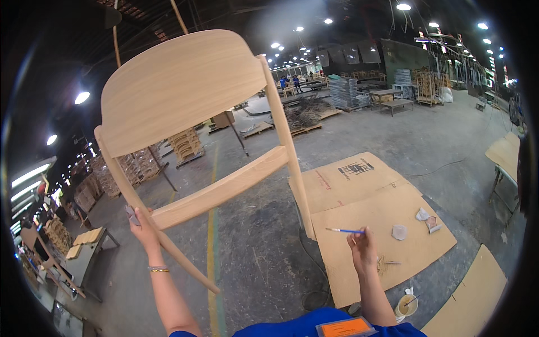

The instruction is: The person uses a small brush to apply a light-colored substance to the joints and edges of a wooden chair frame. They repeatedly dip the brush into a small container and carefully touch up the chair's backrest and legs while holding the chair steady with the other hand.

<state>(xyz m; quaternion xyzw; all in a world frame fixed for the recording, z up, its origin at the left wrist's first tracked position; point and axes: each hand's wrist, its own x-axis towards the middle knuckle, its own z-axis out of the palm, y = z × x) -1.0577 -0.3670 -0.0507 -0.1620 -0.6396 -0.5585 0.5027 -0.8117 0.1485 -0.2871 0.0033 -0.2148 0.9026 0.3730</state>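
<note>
A pale wooden chair back frame (179, 90) stands tilted in front of me, with a broad curved panel on top, two side posts and a cross rail (222, 188). My left hand (145, 230) is closed round the left post beside the rail. A small grey piece (131, 215), perhaps sandpaper, shows at its fingers. Over the cardboard (337, 261) to the right, my right hand (362, 247) pinches a thin paintbrush (349, 231) with a blue handle. Its tip points left toward the foot of the right post, apart from the wood.
On the cardboard lie a round whitish piece (399, 232), crumpled greyish scraps (429, 220) and a small thin stick (393, 263). A cup (406, 305) with a stick in it stands near my right forearm. Behind are a low table (392, 102), pallets and stacked wooden parts (185, 145).
</note>
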